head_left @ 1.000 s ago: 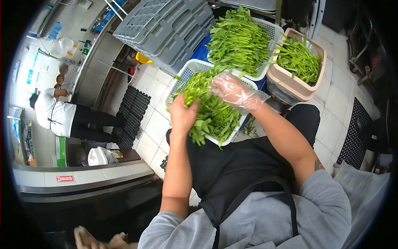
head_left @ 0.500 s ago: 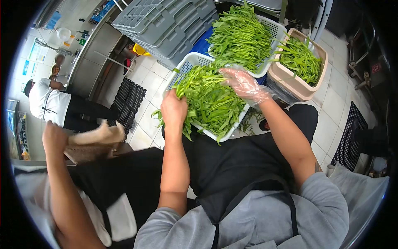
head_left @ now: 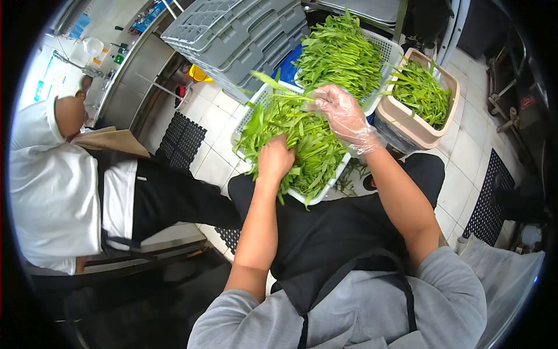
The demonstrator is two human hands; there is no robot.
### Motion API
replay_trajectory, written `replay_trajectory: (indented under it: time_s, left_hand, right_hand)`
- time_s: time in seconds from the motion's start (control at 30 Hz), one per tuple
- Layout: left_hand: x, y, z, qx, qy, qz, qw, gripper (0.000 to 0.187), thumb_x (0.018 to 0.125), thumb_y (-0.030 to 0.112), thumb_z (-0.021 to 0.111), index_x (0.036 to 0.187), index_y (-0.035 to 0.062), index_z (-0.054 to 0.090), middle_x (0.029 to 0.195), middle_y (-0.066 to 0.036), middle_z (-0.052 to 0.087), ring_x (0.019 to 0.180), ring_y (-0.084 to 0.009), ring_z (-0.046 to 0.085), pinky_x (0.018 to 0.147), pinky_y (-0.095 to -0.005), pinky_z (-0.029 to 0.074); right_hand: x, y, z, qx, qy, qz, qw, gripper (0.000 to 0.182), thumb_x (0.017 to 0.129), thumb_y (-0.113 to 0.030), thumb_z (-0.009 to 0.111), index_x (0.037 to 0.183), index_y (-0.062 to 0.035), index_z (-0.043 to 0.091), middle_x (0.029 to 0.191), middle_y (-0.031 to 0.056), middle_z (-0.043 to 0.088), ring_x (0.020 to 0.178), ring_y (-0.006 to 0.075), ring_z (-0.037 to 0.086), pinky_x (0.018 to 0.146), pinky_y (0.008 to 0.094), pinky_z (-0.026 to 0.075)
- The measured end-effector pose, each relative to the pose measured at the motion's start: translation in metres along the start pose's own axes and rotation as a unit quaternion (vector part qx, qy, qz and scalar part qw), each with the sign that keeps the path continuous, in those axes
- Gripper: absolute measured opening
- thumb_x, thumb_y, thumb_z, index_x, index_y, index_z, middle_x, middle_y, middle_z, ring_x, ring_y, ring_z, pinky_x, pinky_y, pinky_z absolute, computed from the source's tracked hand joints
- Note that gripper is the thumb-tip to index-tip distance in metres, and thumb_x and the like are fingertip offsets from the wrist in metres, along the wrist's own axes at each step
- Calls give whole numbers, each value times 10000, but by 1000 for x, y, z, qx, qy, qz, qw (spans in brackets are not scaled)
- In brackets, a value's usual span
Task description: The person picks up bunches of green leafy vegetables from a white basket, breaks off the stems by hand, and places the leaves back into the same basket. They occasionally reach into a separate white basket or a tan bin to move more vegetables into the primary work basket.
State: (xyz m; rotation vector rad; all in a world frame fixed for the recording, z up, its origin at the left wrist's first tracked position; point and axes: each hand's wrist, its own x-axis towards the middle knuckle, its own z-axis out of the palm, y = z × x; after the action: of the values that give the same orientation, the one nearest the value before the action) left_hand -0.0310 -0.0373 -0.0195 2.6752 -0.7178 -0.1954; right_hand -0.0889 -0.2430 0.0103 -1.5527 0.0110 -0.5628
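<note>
In front of me is a white plastic basket (head_left: pixel 314 200) heaped with loose water spinach (head_left: pixel 317 152). My left hand (head_left: pixel 276 157), bare, is closed on some of the greens near the basket's middle; its fingertips are partly hidden among the leaves. My right hand (head_left: pixel 344 116), in a clear plastic glove, pinches a sprig of water spinach (head_left: pixel 285 87) above the heap, its leaf pointing left. Just behind, a second white basket (head_left: pixel 394 52) holds a bundle of water spinach (head_left: pixel 340 55) with its stems lined up.
A beige bin (head_left: pixel 427 131) with cut greens stands at the right. Grey stacked racks (head_left: pixel 238 41) rise behind the baskets. At the left a co-worker in white (head_left: pixel 55 186) stands close beside my leg, with brown cardboard-like material nearby. Black mats (head_left: pixel 181 139) lie on the tiles.
My left hand has moved right and down into the heap. My right hand now holds up a sprig. The co-worker near me has moved forward, covering the person at the sink.
</note>
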Motion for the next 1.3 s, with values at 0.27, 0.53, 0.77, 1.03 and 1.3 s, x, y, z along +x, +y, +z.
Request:
replay_trajectory:
  time_s: [0.27, 0.53, 0.77, 1.03, 1.3]
  left_hand:
    - [-36, -16, -71, -1, 80, -141, 987, 329, 829, 208, 720, 1072, -13, 706, 997, -285, 722, 985, -438, 704, 880, -507, 546]
    - [-60, 10, -139, -73, 325, 90, 939, 152, 859, 84, 766, 993, 16, 744, 858, -129, 757, 739, -179, 713, 713, -320, 551]
    - [-18, 30, -61, 12, 126, 218, 968, 493, 724, 76, 802, 1203, 100, 690, 1288, -121, 670, 1108, -354, 663, 945, -451, 533]
    - [2, -22, -21, 83, 78, -12, 993, 270, 821, 172, 737, 1017, -10, 700, 1126, -184, 697, 974, -410, 692, 894, -516, 546]
    - [-17, 7, -75, 61, 186, -88, 977, 250, 845, 165, 714, 1039, 9, 701, 1109, -199, 675, 983, -427, 686, 886, -517, 544]
  right_hand:
    - [-3, 9, -24, -207, -64, -23, 976, 256, 984, -210, 616, 1135, -18, 693, 1087, 171, 723, 966, 330, 699, 888, 412, 533]
    - [-7, 11, -13, -348, -87, -143, 923, 255, 934, -150, 644, 1169, -84, 719, 1161, 147, 699, 1111, 341, 631, 991, 462, 491]
    - [-7, 4, -2, -309, -73, -164, 934, 233, 924, -113, 624, 1134, -86, 720, 1090, 128, 714, 1041, 369, 639, 946, 463, 489]
    - [-12, 0, -29, -335, 3, -86, 938, 232, 916, -120, 612, 1121, -57, 701, 1031, 168, 705, 1002, 398, 635, 923, 470, 497]
    - [-16, 11, -28, -323, 1, -62, 944, 201, 929, -134, 645, 1100, -45, 703, 1038, 179, 705, 984, 400, 650, 889, 466, 511]
